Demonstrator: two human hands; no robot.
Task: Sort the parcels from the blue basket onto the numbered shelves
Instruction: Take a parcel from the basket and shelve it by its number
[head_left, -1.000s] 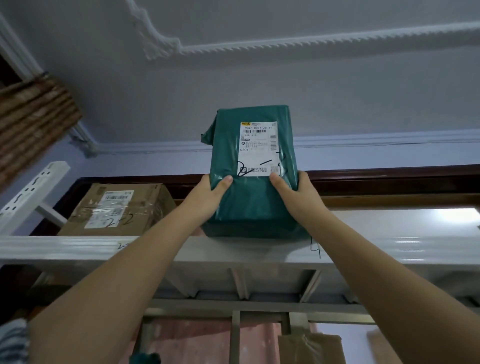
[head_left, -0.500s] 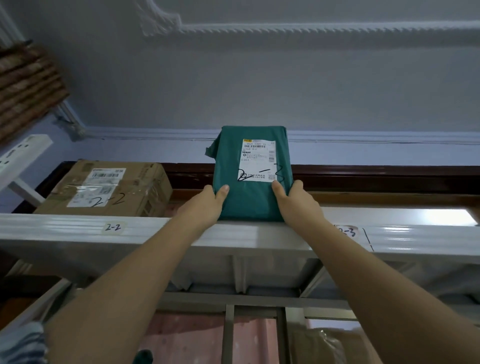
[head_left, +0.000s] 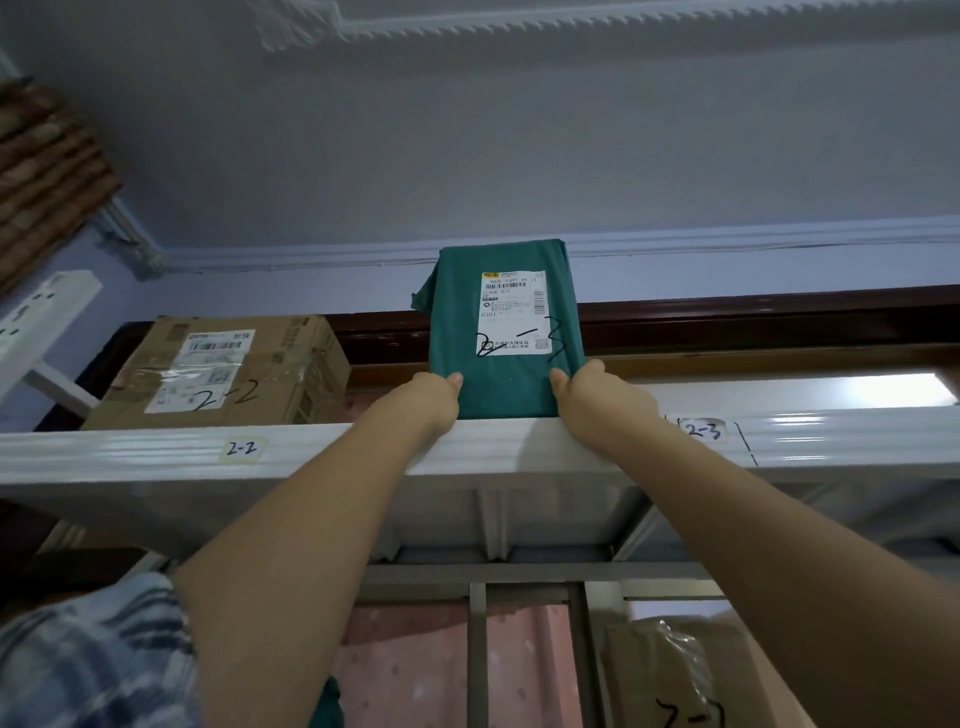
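Parcels are what I am sorting, and going from the left, the cardboard box (head_left: 223, 371) marked 2-2 already sits on the top shelf (head_left: 130, 452), above the 2-2 tag (head_left: 240, 448) on the shelf's front rail. Next along, my left hand (head_left: 431, 402) grips the lower left edge of the green parcel (head_left: 501, 332), thumb on the front face and the other fingers hidden behind it. The green parcel stands upright on the shelf, its bottom edge hidden behind the rail, with 2-3 scrawled in marker across its white shipping label (head_left: 513, 312). My right hand (head_left: 592, 400) pinches the lower right edge the same way, thumb in front. Further right, the 2-3 tag (head_left: 702, 430) sits on the rail, so I judge this parcel is landing in or just left of its proper section.

As for handling, the wrapping looks like soft plastic film, with a loose flap at the upper left, so I would expect it to be light, a bit slippery and unlikely to break. Holding both lower edges seems the safest way to steady it while it settles.
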